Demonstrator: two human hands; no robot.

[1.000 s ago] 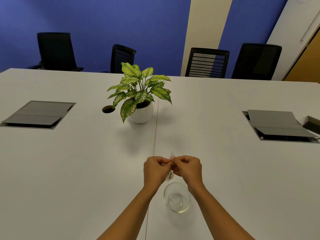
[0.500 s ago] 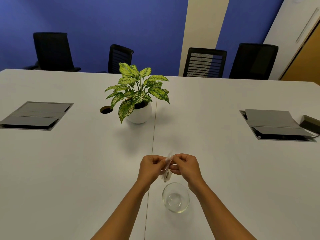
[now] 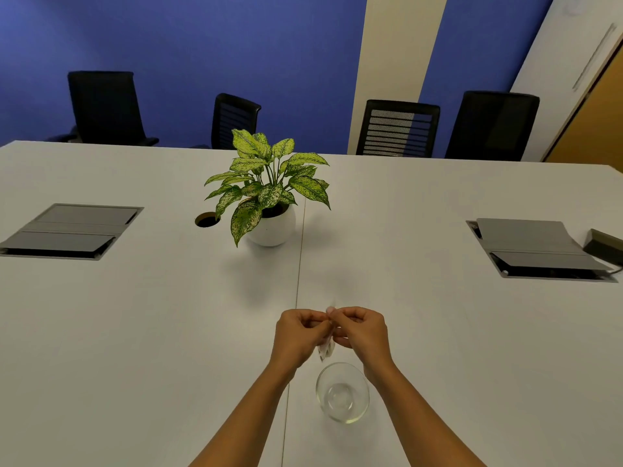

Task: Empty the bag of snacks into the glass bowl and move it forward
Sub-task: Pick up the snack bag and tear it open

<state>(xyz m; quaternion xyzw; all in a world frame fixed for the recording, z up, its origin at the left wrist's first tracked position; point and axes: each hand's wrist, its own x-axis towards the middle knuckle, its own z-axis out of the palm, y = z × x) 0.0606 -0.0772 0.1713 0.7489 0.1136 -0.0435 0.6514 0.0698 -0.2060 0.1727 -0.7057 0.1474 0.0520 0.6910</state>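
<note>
Left hand [image 3: 298, 333] curled tight, fingertips pinching the top of the snack bag [image 3: 325, 350] from the left side. Right hand [image 3: 362, 332] curled the same way, pinching the same top edge from the right, knuckles almost touching the left hand's. Bag small, pale, hanging down between the two hands; only a narrow strip visible below the fingers plus a tiny tip above them. Contents too hidden to tell; open or sealed, can't tell.

Far left of hands, well apart: grey cable hatch [image 3: 69, 230] set flush in the white table [image 3: 135, 332], lid flaps slightly raised. Nearer, fwd and left of hands: round grommet hole [image 3: 206, 219] in the tabletop. Just right of the hole, straight fwd of the left hand: potted plant [image 3: 269, 197], variegated green leaves, round white pot, upright, close beside the tabletop seam [image 3: 298, 271]. Seam continues down toward the viewer, passing under the left forearm.

Directly below the hands, nearer the viewer, between the two forearms: glass bowl [image 3: 342, 392], clear, upright, apparently empty, on the table just right of the seam. Bag's lower end hangs just above the bowl's far rim, not touching as far as visible.

Far right of hands, well apart: second cable hatch [image 3: 536, 247], flaps lifted. Beside it at the frame edge: dark box [image 3: 605, 242] w/ a cable.

Beyond the table's far edge: four black chairs [image 3: 397, 128] against a blue wall [image 3: 202, 45] w/ a cream strip.
</note>
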